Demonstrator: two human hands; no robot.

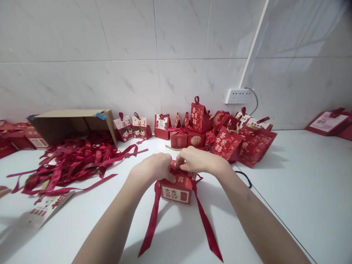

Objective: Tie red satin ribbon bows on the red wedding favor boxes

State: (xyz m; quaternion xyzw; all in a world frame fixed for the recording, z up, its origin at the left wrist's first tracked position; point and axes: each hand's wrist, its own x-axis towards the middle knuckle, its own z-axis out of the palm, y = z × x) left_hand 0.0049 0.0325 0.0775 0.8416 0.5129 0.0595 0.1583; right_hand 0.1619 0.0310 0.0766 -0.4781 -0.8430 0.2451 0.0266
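Note:
A small red gift box (176,194) with a cream printed front stands on the white table in front of me. A dark red ribbon (205,223) runs by its top, and two tails hang down the front left and front right. My left hand (154,167) grips the top from the left, its thumb on the upper face. From the right, my right hand (195,159) closes its bent fingers on the same top part. The hands partly hide the top, so how the ribbon lies between the fingers cannot be made out.
An open cardboard box (74,117) lies on its side at the left, with a heap of red ribbons (79,161) spilling out. Several finished-looking red boxes (198,119) line the wall behind. A printed card (49,209), another person's fingertips (4,190) and a black loop (244,178) are nearby.

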